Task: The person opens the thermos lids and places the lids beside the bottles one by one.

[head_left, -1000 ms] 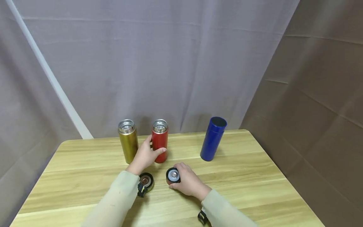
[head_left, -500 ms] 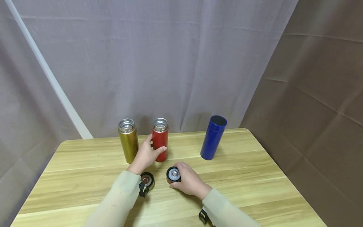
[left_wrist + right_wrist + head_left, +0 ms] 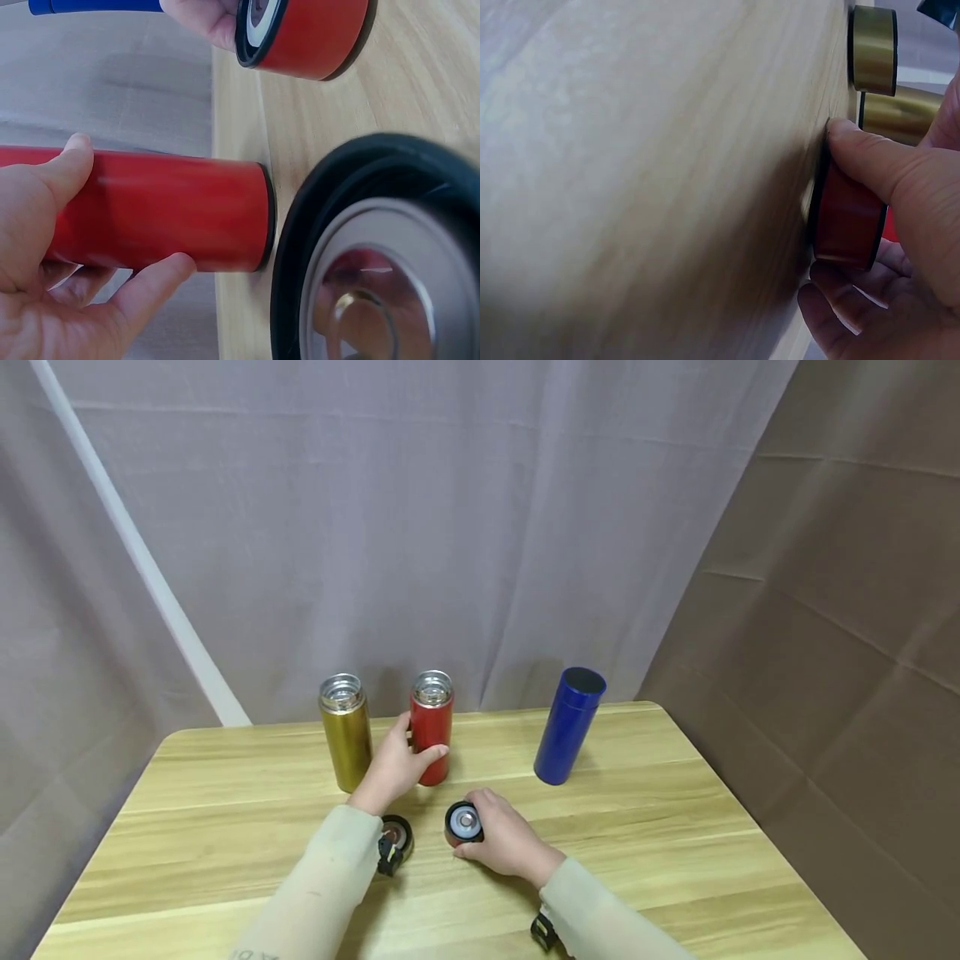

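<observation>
My left hand (image 3: 393, 767) holds a red vacuum flask (image 3: 432, 727), thumb on the near side and fingers around the far side. The flask stands upright on the table, its steel mouth uncapped. My right hand (image 3: 510, 839) grips a red lid (image 3: 464, 822) by its sides, between thumb and fingers. That lid rests on the table with its inner face up; the right wrist view shows its red side wall (image 3: 849, 217). Under the left sleeve lies a gold lid (image 3: 405, 837), also inner face up and partly covered; it looms large in the left wrist view (image 3: 360, 262).
Left of the red flask stands an uncapped gold flask (image 3: 348, 747). A blue flask (image 3: 567, 727), dark inside its top, stands at the back right of the wooden table (image 3: 675, 843). Grey curtains (image 3: 420, 527) hang behind and a brown one (image 3: 840, 652) at the right.
The whole head view has shifted slightly, with the flasks and hands appearing a little further right. Both hands keep their holds on the red flask and the red lid.
</observation>
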Demonstrator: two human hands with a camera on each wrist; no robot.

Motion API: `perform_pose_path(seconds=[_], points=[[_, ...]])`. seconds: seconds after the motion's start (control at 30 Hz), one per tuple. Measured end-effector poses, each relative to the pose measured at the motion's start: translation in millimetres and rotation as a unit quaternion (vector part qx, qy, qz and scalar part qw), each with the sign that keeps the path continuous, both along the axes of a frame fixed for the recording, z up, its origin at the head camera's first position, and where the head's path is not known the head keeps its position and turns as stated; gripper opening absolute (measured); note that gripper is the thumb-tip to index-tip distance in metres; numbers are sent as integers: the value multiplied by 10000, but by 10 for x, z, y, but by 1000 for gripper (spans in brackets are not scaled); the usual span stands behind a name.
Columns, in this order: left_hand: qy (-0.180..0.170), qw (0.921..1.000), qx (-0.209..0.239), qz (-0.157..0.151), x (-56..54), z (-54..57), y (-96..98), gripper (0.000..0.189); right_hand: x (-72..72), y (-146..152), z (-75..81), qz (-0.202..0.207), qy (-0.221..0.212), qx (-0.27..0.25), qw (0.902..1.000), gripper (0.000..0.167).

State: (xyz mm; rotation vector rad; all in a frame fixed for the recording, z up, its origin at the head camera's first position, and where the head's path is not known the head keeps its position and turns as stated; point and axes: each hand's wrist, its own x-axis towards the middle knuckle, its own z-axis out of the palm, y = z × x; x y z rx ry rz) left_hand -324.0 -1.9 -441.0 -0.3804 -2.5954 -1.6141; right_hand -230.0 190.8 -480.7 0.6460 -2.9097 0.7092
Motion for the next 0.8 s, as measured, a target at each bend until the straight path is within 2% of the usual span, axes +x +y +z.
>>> perform_pose_path(seconds=[0.17, 0.4, 0.67, 0.8], points=[[-29, 10000, -5, 85, 9, -14, 19, 62, -4, 2, -7, -25, -112, 20, 9999, 62], [132, 9998, 122, 67, 15, -36, 41, 63, 1, 6, -13, -92, -163, 12, 9998, 62], [-7, 10000, 52, 19, -13, 27, 15, 66, -5, -5, -1, -130, 9, 128, 9998, 66], [27, 9996, -263, -5, 49, 45, -10, 74, 31, 8, 19, -214, -73, 146, 9996, 82]])
